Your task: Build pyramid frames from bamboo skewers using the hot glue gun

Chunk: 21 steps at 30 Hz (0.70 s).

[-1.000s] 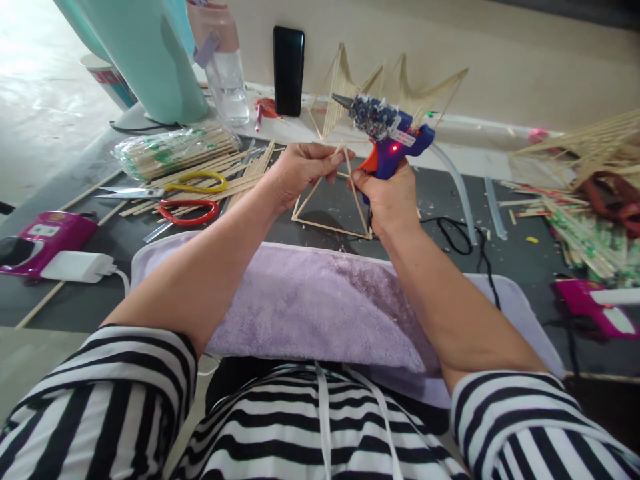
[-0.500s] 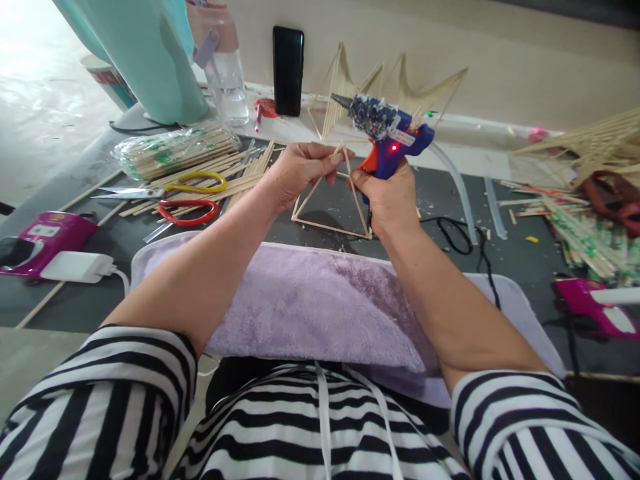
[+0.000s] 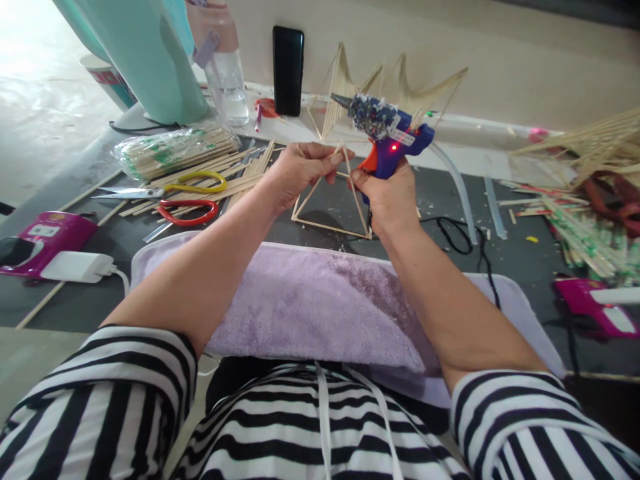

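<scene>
My left hand (image 3: 313, 167) pinches the top of a small frame of thin wooden sticks (image 3: 330, 229), whose lower corners show above the dark tabletop. In my right hand (image 3: 391, 193) is a blue glue gun (image 3: 387, 143) with an orange trigger and a glowing red light. Its nozzle points up and to the left, apart from the stick frame, and dark crusted stuff covers its front. A clear glue stick (image 3: 457, 183) trails from its back. My right thumb is close to the frame's right side; whether they touch I cannot tell.
Scissors (image 3: 187, 211) and loose wooden sticks (image 3: 245, 175) lie left, beside a bagged bundle of sticks (image 3: 175, 152). A bottle (image 3: 227, 87) and phone (image 3: 288, 72) stand behind. Finished stick shapes (image 3: 340, 93) lean at the wall. A lilac cloth (image 3: 310, 307) covers the near edge.
</scene>
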Each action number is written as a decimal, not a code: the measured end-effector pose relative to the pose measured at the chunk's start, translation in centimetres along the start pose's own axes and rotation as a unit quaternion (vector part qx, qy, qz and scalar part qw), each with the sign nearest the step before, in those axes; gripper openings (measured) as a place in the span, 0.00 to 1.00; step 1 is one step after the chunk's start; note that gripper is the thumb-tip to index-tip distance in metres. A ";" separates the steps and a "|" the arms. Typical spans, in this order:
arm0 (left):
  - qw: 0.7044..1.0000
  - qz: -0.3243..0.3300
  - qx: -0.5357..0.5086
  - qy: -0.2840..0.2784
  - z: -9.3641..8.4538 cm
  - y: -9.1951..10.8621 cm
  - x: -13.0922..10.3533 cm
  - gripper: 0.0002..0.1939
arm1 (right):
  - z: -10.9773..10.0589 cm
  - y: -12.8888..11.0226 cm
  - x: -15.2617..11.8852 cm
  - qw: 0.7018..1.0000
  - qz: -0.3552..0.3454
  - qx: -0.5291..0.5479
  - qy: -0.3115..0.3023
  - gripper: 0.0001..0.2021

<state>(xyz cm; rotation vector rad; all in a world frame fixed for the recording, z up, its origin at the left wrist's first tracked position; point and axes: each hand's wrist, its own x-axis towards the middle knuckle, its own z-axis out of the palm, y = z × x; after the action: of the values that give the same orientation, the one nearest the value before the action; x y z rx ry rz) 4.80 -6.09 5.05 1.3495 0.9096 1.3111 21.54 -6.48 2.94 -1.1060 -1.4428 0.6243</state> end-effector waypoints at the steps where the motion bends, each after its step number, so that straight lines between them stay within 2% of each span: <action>1: 1.000 0.004 0.007 -0.003 0.0 0.0 0.0 0.06 | 0.0 0.0 0.0 1.000 0.001 -0.002 -0.001 0.13; 7: 0.997 0.024 0.038 -0.056 -0.2 0.2 0.0 0.07 | -0.1 0.3 0.2 1.000 0.007 0.002 -0.010 0.14; 16: 0.999 -0.021 -0.027 -0.023 -0.2 0.5 -0.2 0.08 | -0.1 -0.4 0.0 1.000 0.012 0.014 -0.021 0.16; 21: 0.998 -0.029 -0.056 -0.025 0.1 0.7 -0.4 0.09 | -0.1 -0.7 -0.1 0.999 0.022 0.013 -0.036 0.17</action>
<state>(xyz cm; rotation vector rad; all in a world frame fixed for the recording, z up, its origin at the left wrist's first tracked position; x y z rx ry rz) 4.78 -6.69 5.60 1.2565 0.8228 1.2597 21.41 -6.91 3.50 -1.1074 -1.4710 0.7170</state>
